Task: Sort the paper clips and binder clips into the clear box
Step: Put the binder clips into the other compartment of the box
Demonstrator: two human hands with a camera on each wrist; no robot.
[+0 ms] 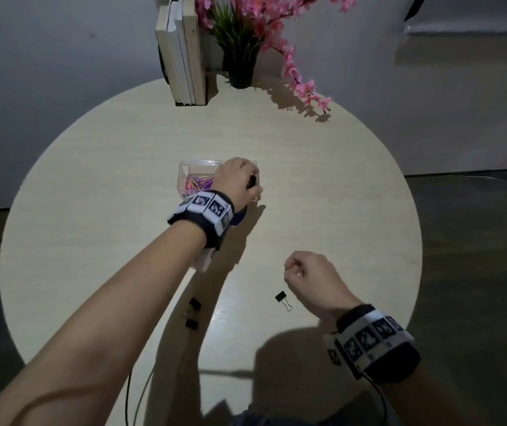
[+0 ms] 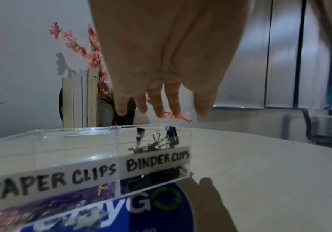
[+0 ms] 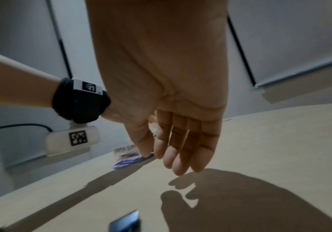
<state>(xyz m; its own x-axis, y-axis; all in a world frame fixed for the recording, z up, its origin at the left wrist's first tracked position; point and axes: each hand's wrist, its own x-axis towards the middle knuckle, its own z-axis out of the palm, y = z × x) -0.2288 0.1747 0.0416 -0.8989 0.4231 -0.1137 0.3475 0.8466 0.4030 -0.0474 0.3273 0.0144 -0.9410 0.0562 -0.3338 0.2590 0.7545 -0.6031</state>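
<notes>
1. Well along, by the look of it: paper clips (image 1: 199,182) piled in the left half of the box (image 2: 93,131), binder clips (image 2: 157,142) heaped in the right half under the "BINDER CLIPS" label
2. Left to do: one loose clip (image 1: 282,298) near the right hand, two more (image 1: 193,313) beside the left forearm, all on the table (image 1: 92,210); no loose paper clips seen
3. Left hand (image 1: 238,179) over the binder-clip half, fingers (image 2: 159,106) hanging straight down and apart, holding nothing in the wrist view; a clip (image 2: 172,135) high in that half, perhaps just dropped
4. Right hand (image 1: 310,276) above the table, just past the loose clip; loosely curled from above, fingers (image 3: 183,150) relaxed and empty in the wrist view
5. Box resting on a blue printed thing (image 2: 151,208), mid-table, well apart from the books (image 1: 181,53) and plant (image 1: 239,41) at the far edge
</notes>
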